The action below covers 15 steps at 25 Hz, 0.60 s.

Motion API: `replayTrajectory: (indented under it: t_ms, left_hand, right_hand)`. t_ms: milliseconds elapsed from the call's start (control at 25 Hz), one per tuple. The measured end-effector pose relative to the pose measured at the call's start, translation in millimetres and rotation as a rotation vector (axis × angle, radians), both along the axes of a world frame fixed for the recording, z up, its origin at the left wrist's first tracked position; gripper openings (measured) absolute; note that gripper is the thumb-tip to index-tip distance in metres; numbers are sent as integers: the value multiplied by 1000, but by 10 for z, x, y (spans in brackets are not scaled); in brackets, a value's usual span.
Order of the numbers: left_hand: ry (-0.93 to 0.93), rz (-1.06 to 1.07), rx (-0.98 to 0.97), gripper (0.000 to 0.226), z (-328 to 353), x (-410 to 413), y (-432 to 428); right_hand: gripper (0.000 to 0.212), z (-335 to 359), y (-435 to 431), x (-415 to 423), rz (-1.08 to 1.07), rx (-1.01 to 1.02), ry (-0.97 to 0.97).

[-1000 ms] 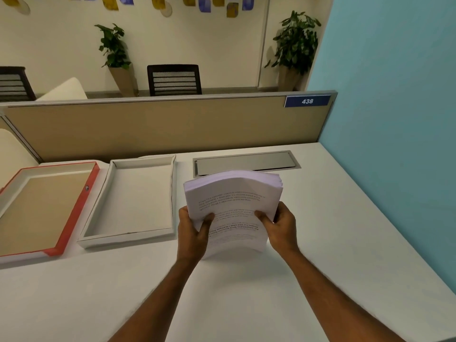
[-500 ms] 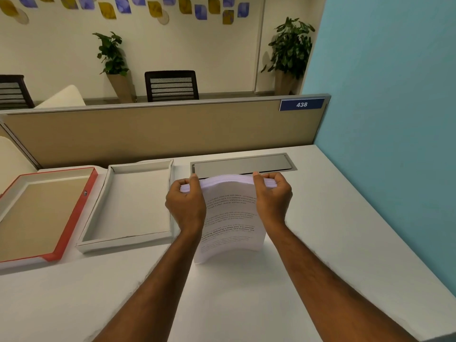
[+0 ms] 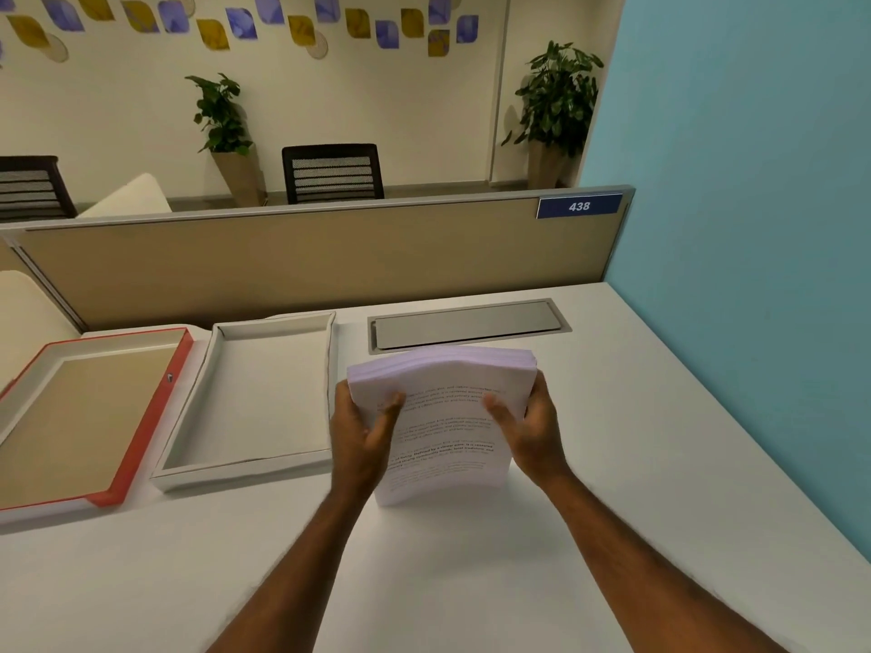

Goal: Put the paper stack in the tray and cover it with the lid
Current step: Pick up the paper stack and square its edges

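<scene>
A thick paper stack (image 3: 447, 417), white with printed lines on its top sheet, stood at the centre of the frame, its lower edge resting on the white desk (image 3: 660, 464) and its top tilted away from the viewer. The upper edge bowed slightly and the sheets fanned a little at the top left corner. The left hand (image 3: 365, 435) clasped the stack's left edge, thumb lying across the printed face. The right hand (image 3: 532, 431) clasped the right edge the same way. Both hands were closed firmly on the paper, with the stack between them.

Just left of the stack lay the empty white tray (image 3: 217, 393), open side up, its near right corner close to the left wrist. Further left, at the frame's left edge, lay the red-rimmed lid (image 3: 151, 412), inner side up, just beside the tray.

The step in hand appeared to be squaring the sheets before moving them. Doing it well likely meant tapping the lower edge on the desk until the fanned corner aligned, keeping even pressure from both sides so no sheets slid out, then carrying the stack left and lowering it flat between the tray's walls.
</scene>
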<state>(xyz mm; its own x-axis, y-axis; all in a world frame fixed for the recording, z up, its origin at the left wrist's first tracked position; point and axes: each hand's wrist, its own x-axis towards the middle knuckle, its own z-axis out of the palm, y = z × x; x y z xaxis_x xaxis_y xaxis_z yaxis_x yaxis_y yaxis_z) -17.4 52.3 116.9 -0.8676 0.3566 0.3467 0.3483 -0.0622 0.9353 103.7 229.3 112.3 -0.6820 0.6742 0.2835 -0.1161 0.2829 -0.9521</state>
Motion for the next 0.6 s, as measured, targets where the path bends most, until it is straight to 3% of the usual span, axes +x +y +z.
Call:
replayTrajectory:
  t_ms: [240,440,600]
  left_hand:
    - [21,-31,-29,40,-192,-3,-21]
    - [42,-20,-32,37,-279,19,-38]
    - [-57,-72,-169,30,-617,22,-117]
  right_hand:
    - [36,-217,-14,26,-16,29,-20]
    - [40,-316,12,19,-8,16,-30]
    - [38,-582,105,31,26,-61,-234]
